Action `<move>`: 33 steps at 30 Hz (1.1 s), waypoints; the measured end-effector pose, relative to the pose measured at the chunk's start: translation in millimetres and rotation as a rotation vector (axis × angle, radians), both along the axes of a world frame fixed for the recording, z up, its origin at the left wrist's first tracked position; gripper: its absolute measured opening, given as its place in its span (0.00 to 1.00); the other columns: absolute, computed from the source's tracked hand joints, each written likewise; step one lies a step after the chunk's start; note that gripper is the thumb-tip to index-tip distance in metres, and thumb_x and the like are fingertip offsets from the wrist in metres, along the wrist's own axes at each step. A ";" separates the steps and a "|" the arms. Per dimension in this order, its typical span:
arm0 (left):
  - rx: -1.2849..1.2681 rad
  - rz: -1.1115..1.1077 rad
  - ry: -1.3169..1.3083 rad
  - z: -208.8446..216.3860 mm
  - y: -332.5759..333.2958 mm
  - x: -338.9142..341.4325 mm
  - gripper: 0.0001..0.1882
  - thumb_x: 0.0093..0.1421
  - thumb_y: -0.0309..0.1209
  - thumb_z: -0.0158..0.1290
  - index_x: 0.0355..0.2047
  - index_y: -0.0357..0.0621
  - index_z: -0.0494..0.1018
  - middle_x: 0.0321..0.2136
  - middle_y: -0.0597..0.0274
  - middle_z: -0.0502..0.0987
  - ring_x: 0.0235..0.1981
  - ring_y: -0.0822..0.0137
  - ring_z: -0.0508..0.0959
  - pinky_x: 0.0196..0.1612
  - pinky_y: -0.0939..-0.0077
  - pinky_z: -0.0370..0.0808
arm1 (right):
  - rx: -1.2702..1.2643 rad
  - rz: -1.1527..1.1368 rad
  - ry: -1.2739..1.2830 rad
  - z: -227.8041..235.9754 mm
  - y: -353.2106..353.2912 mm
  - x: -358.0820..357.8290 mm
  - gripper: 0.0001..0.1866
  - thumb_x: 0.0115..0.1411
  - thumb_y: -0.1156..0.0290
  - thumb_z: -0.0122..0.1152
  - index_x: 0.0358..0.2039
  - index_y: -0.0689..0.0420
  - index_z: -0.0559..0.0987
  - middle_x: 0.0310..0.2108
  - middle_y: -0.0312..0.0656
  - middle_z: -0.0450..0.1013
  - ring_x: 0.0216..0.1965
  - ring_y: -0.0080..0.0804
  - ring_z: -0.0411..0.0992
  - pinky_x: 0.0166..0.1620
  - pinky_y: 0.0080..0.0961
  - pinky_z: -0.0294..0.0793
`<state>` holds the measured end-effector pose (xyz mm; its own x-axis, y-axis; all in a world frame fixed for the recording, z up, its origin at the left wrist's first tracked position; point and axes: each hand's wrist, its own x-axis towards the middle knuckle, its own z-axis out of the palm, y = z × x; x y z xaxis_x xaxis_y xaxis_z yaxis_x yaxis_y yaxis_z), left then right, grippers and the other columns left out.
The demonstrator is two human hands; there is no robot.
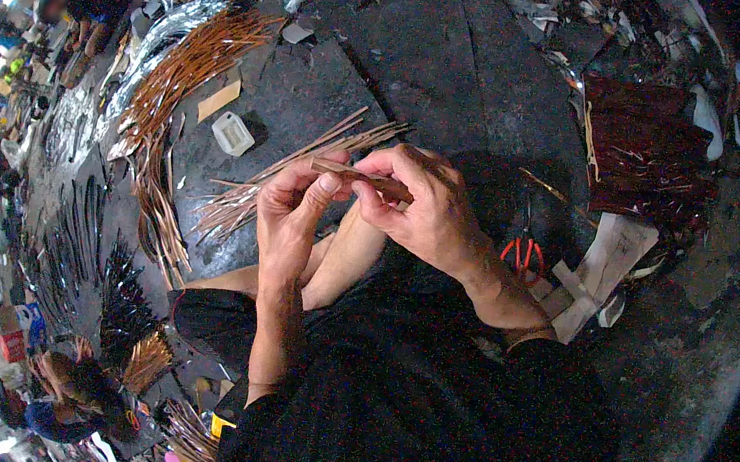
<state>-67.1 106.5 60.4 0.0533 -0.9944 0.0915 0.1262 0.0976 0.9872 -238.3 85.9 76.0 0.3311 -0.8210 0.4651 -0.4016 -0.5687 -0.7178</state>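
Observation:
Between my two hands lies a thin, flat brown strip (340, 168), raised above my lap. Thumb and fingers of my left hand (293, 209) pinch its left end. My right hand (427, 203) closes on the other end, where a broader brown piece (395, 189) shows under the fingers; whether it is the same strip I cannot tell. Just beyond my hands, a loose bundle of similar brown strips (237, 204) is spread on the dark floor. A small white plastic block or box (233, 134) rests beyond that bundle.
Long orange-brown strands (184, 67) lie at the far left, with darker strips (72, 236) nearer. Red-handled scissors or pliers (523, 254) lie right of my right arm, beside pale paper pieces (605, 265). A dark red sheet stack (644, 152) sits far right. Other people (96, 4) sit at the left.

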 end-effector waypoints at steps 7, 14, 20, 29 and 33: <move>-0.174 -0.029 0.084 -26.3 -6.5 5.0 0.07 0.61 0.28 0.55 0.37 0.37 0.76 0.38 0.59 0.78 0.38 0.70 0.76 0.45 0.74 0.73 | 0.043 -0.009 -0.125 -1.0 2.1 13.9 0.10 0.52 0.73 0.65 0.35 0.58 0.75 0.29 0.40 0.75 0.26 0.32 0.77 0.28 0.27 0.75; -0.176 0.137 0.123 -28.2 1.5 -11.3 0.10 0.65 0.34 0.51 0.37 0.38 0.74 0.37 0.57 0.78 0.41 0.67 0.76 0.47 0.73 0.72 | -0.028 -0.049 0.058 -22.5 6.7 20.9 0.10 0.53 0.72 0.65 0.34 0.57 0.74 0.27 0.38 0.75 0.26 0.31 0.76 0.29 0.26 0.74; -0.058 0.194 0.395 -30.3 8.8 -13.7 0.11 0.68 0.36 0.48 0.37 0.40 0.70 0.32 0.57 0.77 0.36 0.67 0.77 0.44 0.73 0.73 | -0.089 -0.032 -0.016 -22.0 11.1 21.9 0.08 0.52 0.74 0.64 0.32 0.57 0.75 0.27 0.39 0.75 0.28 0.34 0.76 0.32 0.28 0.75; -0.113 0.348 0.551 -34.6 -0.7 19.8 0.08 0.67 0.36 0.48 0.37 0.45 0.69 0.30 0.64 0.74 0.34 0.69 0.75 0.46 0.67 0.74 | -0.036 0.058 0.052 -27.3 16.5 -0.1 0.09 0.51 0.72 0.65 0.32 0.57 0.75 0.27 0.39 0.75 0.29 0.39 0.76 0.33 0.33 0.74; -0.100 0.439 0.546 -40.5 -4.2 46.7 0.10 0.65 0.38 0.51 0.39 0.46 0.70 0.34 0.65 0.76 0.38 0.68 0.77 0.51 0.67 0.73 | -0.046 0.060 0.093 -27.0 17.3 -9.3 0.08 0.51 0.72 0.64 0.31 0.56 0.74 0.27 0.40 0.75 0.29 0.39 0.76 0.32 0.33 0.74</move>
